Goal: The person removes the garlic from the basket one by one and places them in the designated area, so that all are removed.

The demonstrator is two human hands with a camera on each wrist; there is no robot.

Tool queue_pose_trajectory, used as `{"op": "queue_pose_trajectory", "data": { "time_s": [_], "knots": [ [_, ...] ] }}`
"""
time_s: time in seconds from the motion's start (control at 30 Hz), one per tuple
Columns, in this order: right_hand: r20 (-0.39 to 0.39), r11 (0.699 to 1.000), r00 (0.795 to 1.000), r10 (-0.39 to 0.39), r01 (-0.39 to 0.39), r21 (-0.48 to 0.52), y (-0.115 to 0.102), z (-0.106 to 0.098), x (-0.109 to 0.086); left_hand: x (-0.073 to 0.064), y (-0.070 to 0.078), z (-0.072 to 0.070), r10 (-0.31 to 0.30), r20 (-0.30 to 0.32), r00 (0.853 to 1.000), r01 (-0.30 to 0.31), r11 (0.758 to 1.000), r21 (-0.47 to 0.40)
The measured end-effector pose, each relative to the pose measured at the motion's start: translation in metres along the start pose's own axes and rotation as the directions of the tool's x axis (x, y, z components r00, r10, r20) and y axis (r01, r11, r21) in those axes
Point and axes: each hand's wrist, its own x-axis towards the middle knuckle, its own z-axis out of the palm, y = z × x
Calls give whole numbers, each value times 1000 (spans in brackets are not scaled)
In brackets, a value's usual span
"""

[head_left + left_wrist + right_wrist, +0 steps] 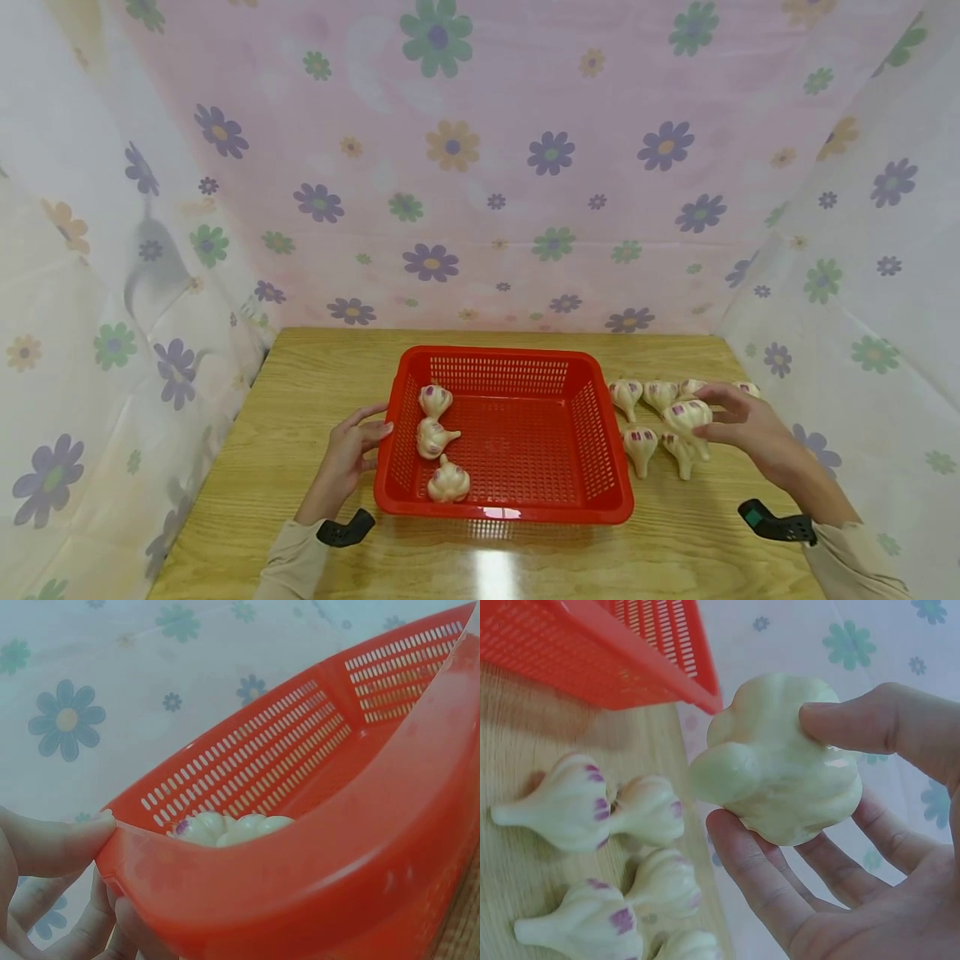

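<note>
In the head view, a red plastic basket (517, 450) with slotted walls stands on the table. My left hand (347, 457) grips its left rim, thumb on top and fingers below, as the left wrist view shows. Three garlic bulbs (448, 481) lie along the left side inside the basket. Right of the basket, my right hand (757, 429) holds another garlic bulb (780, 765) between thumb and fingers, its stem facing the right wrist camera. Under and around that bulb, several more garlic bulbs (640, 447) with purple marks lie on the wood.
The wooden table (300, 375) runs back to a flowered cloth (495, 167), which also hangs at both sides. The basket's right wall stands between the loose bulbs and the basket's inside.
</note>
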Motion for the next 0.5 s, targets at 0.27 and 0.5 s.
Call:
{"op": "queue_pose_trajectory", "data": {
  "time_s": [0.27, 0.5],
  "knots": [
    [-4, 995, 999, -45, 45, 87, 14, -10, -6, -1, 1, 1, -7, 4, 1000, 7, 1000, -5],
    [-13, 995, 999, -40, 41, 86, 21, -18, -8, 0, 0, 1, 0, -9, 1000, 0, 1000, 3]
  ]
}}
